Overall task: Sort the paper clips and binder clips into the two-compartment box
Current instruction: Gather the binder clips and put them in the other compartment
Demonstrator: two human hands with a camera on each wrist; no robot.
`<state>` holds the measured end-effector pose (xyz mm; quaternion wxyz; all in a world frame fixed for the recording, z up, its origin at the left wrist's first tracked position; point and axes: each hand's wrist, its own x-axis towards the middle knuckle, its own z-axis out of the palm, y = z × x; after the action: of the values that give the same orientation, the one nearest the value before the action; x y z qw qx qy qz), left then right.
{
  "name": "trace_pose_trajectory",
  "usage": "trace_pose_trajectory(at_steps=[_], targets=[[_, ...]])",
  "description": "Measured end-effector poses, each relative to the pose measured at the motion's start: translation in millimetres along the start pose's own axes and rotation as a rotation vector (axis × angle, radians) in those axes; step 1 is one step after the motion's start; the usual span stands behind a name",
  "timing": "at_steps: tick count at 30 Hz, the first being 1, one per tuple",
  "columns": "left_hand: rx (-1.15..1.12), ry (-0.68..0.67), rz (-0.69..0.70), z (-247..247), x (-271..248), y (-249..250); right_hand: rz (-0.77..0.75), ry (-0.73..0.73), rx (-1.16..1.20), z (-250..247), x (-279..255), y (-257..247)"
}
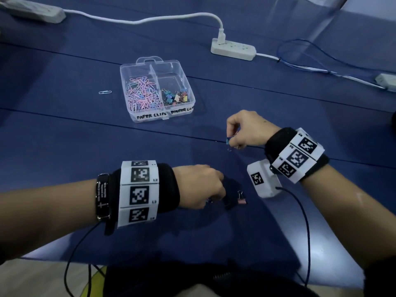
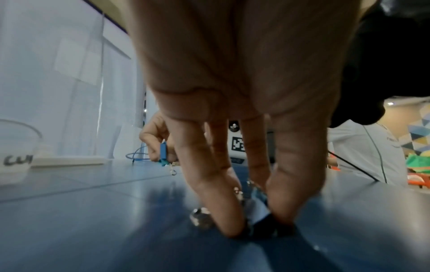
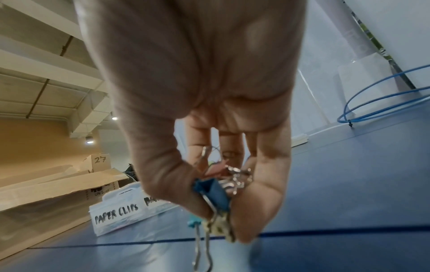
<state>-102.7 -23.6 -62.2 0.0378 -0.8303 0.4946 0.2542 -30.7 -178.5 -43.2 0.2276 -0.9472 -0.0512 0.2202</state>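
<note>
The clear two-compartment box [image 1: 128,91] stands mid-table, with paper clips [image 1: 142,93] in its left half and binder clips [image 1: 175,97] in its right half. My right hand [image 1: 232,142] is lifted just off the table to the box's near right, pinching a bunch of binder clips [image 3: 210,187] in blue, teal and cream. My left hand [image 1: 214,199] reaches down to the table, its fingertips [image 2: 232,230] pinching a dark binder clip [image 2: 260,223]. A pink binder clip [image 1: 242,200] lies just right of that hand. One loose paper clip [image 1: 105,92] lies left of the box.
Behind the box lies a white power strip [image 1: 233,49] with its cable, and another [image 1: 32,11] lies at the far left. A blue cable [image 1: 300,58] loops at the back right. The table's front edge [image 1: 150,262] is close to my body.
</note>
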Motion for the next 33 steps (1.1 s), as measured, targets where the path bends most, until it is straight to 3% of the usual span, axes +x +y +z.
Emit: trace_pose_trajectory(at_steps=[5, 9, 18, 27, 33], targets=[[-0.044, -0.005, -0.026, -10, 9, 9, 0.015, 0.006, 0.014, 0, -3, 10], [0.133, -0.060, 0.029, -10, 25, 27, 0.002, 0.043, 0.045, -4, -1, 14], [0.188, 0.001, 0.088, -14, 24, 22, -0.148, 0.264, 0.131, -23, 16, -8], [-0.080, 0.081, -0.159, -15, 6, -30, -0.362, 0.444, 0.335, -15, 79, -62], [-0.244, 0.214, -0.332, -21, -5, -66, -0.356, 0.291, 0.296, 5, 107, -70]])
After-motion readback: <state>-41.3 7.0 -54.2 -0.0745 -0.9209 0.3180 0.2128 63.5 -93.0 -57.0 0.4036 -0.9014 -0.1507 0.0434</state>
